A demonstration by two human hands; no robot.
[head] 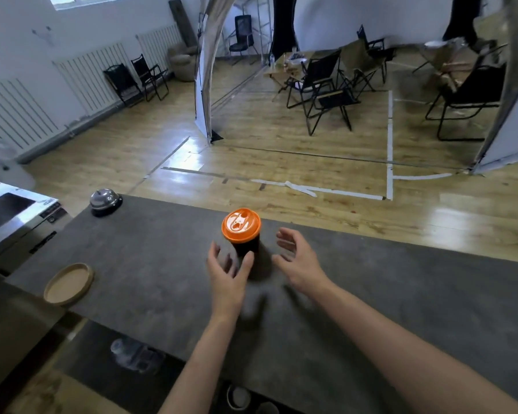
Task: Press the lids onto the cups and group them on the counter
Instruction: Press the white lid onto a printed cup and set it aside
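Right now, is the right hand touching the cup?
Apart. The head view shows bare counter between the right hand and the cup; the hand's fingers are spread open beside it.

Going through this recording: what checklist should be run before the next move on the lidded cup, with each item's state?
1. Orange lid sits on the black cup: ok.
2. Lid seated all round: cannot tell.
3. Cup upright on the counter: ok.
4. Left hand and right hand open, flanking the cup: ok.
5. Second cup in view for grouping: not ok.
6. Call bell and wooden tray apart from the cup: ok.
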